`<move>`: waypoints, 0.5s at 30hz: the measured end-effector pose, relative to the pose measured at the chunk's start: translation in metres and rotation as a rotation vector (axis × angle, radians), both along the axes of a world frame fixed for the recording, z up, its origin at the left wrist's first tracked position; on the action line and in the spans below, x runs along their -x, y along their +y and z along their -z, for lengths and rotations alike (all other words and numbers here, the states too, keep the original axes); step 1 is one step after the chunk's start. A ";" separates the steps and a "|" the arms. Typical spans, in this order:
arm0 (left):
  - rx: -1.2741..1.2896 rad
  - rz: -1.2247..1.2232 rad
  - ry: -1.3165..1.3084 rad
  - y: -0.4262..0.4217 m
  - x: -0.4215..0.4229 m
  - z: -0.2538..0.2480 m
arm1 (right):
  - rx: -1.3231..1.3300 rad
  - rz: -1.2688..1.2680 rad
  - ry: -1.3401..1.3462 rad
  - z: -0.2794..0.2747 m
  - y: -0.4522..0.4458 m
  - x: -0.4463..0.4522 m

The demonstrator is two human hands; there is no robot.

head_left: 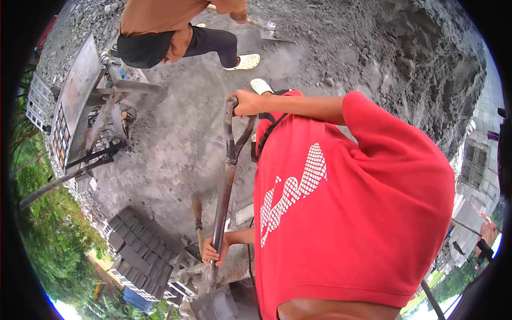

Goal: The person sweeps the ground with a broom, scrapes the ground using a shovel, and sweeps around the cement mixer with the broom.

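Observation:
My right hand (246, 102) is closed around the top grip of a long-handled tool (224, 197), whose handle splits into a Y near that grip. Lower on the same dark shaft, my left hand (215, 252) wraps its fingers round it. The far end of the tool meets grey shapes at the bottom of the view, and I cannot make out its head. My red shirt (352, 202) fills much of the right side. Beside the shaft lies a straw brush (197, 210), close to my left hand.
A co-worker in a brown top (154, 18) holds a shovel (273, 33) at the top. Dark gravel (416, 58) is heaped at upper right. Left are a tilted board (80, 96) and long poles (64, 178); stacked grey blocks (141, 248) stand at lower left.

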State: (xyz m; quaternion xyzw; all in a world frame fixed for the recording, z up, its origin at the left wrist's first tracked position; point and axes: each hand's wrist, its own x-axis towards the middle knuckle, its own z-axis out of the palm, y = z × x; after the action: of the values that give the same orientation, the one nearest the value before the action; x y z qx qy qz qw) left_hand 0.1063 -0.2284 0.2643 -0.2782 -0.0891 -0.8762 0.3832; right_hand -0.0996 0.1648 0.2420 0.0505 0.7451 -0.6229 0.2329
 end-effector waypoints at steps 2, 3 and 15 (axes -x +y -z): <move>-0.003 0.010 0.028 0.002 0.002 -0.001 | 0.015 -0.005 -0.010 0.006 -0.001 -0.001; -0.020 -0.006 -0.028 0.003 0.000 -0.001 | 0.022 -0.009 -0.011 0.006 0.000 0.000; 0.120 0.010 -0.274 0.010 0.037 -0.068 | 0.256 0.090 -0.295 0.069 0.003 -0.004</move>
State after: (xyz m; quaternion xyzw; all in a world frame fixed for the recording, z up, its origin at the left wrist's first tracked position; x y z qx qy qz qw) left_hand 0.0692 -0.2180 0.3322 -0.1789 -0.1915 -0.9011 0.3455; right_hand -0.0954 0.1674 0.1726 0.1444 0.6147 -0.7080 0.3163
